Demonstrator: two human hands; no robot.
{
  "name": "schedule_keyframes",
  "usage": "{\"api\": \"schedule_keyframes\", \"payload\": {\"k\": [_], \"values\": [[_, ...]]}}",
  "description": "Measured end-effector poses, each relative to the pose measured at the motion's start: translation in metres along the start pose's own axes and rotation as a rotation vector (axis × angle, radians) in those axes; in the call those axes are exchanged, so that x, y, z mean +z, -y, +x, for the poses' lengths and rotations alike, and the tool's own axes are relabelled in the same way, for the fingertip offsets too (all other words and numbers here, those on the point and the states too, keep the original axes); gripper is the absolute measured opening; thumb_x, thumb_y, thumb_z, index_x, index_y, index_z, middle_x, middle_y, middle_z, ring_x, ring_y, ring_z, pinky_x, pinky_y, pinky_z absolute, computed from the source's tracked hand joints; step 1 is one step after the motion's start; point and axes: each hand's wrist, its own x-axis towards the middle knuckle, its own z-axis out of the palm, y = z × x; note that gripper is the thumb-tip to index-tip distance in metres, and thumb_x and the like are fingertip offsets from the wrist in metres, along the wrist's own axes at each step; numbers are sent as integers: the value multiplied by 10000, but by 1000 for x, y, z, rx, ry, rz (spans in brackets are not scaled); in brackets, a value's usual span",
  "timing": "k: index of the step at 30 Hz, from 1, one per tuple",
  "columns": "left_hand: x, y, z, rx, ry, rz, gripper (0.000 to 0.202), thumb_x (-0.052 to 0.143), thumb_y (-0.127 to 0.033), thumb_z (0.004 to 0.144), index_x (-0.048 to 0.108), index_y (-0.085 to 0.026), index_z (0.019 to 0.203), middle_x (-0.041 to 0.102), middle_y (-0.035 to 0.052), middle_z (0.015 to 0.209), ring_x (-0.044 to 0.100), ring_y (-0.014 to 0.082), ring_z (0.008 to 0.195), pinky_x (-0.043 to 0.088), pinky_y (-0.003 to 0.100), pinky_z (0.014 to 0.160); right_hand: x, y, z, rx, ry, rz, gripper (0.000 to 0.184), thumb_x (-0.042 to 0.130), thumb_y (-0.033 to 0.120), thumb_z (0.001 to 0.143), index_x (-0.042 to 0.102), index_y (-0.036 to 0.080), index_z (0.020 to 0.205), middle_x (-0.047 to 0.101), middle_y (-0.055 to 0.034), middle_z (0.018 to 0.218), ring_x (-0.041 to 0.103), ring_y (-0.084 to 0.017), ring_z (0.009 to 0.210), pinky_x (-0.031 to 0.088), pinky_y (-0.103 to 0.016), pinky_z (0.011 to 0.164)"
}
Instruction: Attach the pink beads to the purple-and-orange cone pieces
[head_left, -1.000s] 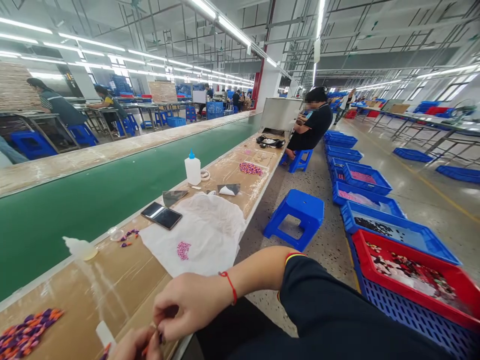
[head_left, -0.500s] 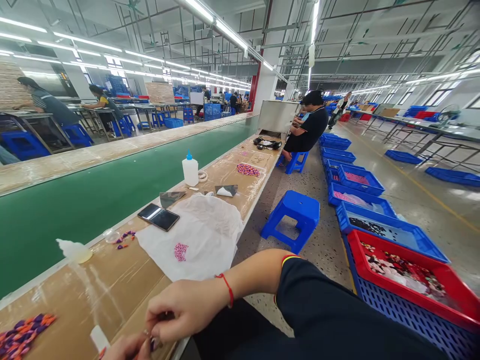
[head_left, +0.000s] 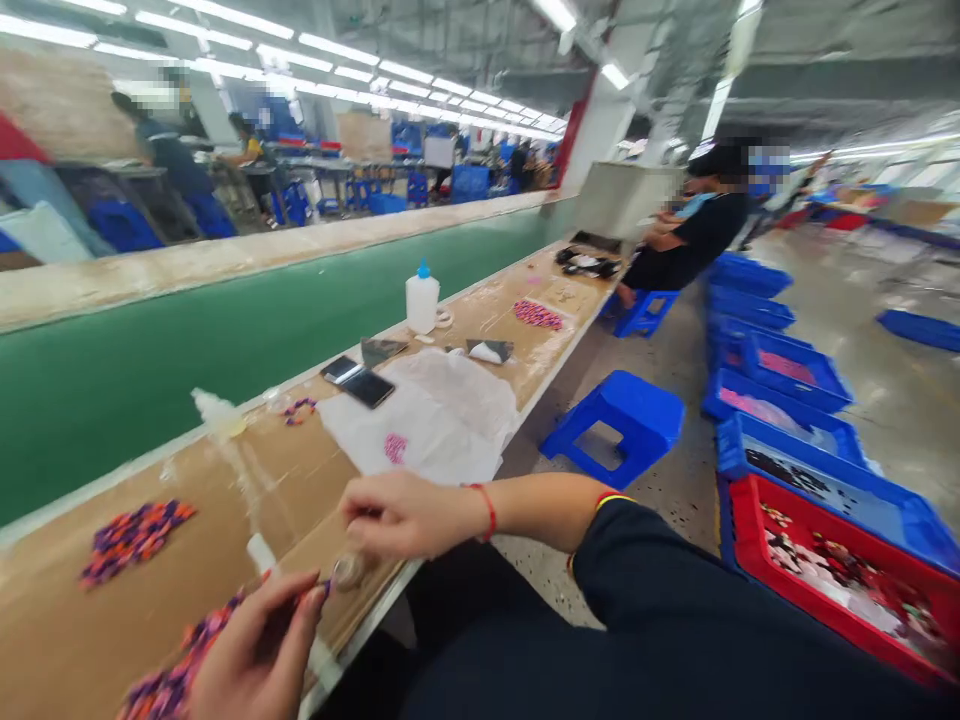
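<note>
My left hand point(head_left: 259, 645) is closed in a pinch over the cardboard-covered bench, a small purple and orange piece point(head_left: 324, 588) showing at its fingertips. Just beyond it, my right hand point(head_left: 405, 512) has its fingers curled down; a small roundish clear object point(head_left: 347, 570) shows below them, but the grip itself is hidden. Under and beside my left hand lies a pile of purple and orange pieces point(head_left: 176, 675). A second such pile point(head_left: 139, 540) rests farther left. Between them and the conveyor stands a whitish squeeze bottle point(head_left: 219, 412), blurred.
A white sheet point(head_left: 450, 410) carries small pink pieces point(head_left: 395, 447), with a phone point(head_left: 358, 382) at its edge. Behind stands a blue-capped bottle point(head_left: 422, 300) by the green conveyor point(head_left: 300, 300). At right are a blue stool point(head_left: 637, 410), a red crate point(head_left: 750, 520) and a seated co-worker point(head_left: 705, 230).
My view has tilted down and swung left, showing more of the bench. My hands, together at the fingertips before, are now slightly apart.
</note>
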Motion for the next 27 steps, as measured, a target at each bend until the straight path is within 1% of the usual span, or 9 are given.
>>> {"api": "schedule_keyframes", "payload": {"k": [1, 3, 8, 11, 15, 18, 20, 23, 27], "values": [[-3, -4, -5, -25, 13, 2, 360, 765, -556, 769, 764, -204, 846, 778, 56, 768, 719, 219, 665, 563, 262, 535, -1, 1, -2, -9, -24, 14, 133, 496, 153, 895, 422, 207, 799, 454, 43, 723, 440, -107, 669, 395, -235, 676], [-7, -11, -11, -42, -28, -41, 289, 774, -476, 778, 767, -191, 829, 770, 58, 743, 713, 205, 656, 576, 274, 578, -3, 1, -4, -37, -52, 41, 115, 471, 220, 914, 443, 201, 804, 467, 31, 733, 439, -115, 671, 393, -248, 655], [-4, -17, -17, -72, -61, -202, 140, 808, -303, 749, 771, -179, 800, 761, 56, 738, 698, 163, 643, 566, 241, 590, -8, -1, -5, -25, 3, 0, 138, 447, 225, 939, 495, 191, 814, 493, 25, 718, 436, -109, 648, 378, -248, 620], [1, -16, -22, -100, -57, -296, 136, 811, -284, 752, 773, -172, 818, 768, 71, 778, 715, 174, 697, 585, 255, 639, -7, -2, -5, 9, 50, -27, 157, 457, 235, 950, 506, 197, 806, 503, 17, 702, 461, -119, 645, 389, -256, 608], [3, -16, -28, -157, -7, -393, 137, 804, -284, 762, 768, -173, 834, 778, 72, 794, 726, 176, 698, 585, 259, 634, -3, -4, -6, 20, 103, -70, 152, 477, 245, 953, 531, 203, 817, 536, 3, 699, 490, -131, 635, 404, -271, 598], [3, -16, -30, -202, 10, -414, 162, 803, -312, 765, 758, -173, 834, 778, 72, 792, 734, 187, 712, 588, 270, 633, -1, -6, -4, 22, 157, -98, 157, 482, 257, 953, 536, 208, 815, 564, -5, 701, 505, -140, 625, 410, -278, 590], [2, -16, -30, -199, 7, -389, 174, 802, -327, 766, 749, -172, 826, 774, 73, 800, 729, 186, 722, 587, 273, 639, 1, -7, -3, 24, 196, -121, 154, 478, 263, 951, 532, 210, 817, 580, -10, 714, 517, -145, 629, 414, -279, 591], [1, -16, -31, -166, -8, -351, 170, 781, -331, 788, 723, -174, 818, 738, 47, 754, 679, 143, 644, 550, 238, 579, 5, -13, 0, -16, 232, -199, 126, 462, 238, 935, 514, 210, 824, 575, -9, 727, 515, -144, 637, 406, -275, 605], [-2, -14, -32, -172, 25, -407, 152, 732, -315, 838, 663, -180, 823, 622, -27, 626, 549, 72, 484, 460, 179, 459, 10, -28, 2, -105, 264, -352, 133, 433, 201, 914, 456, 209, 783, 530, -8, 710, 485, -148, 645, 375, -275, 622]]}}
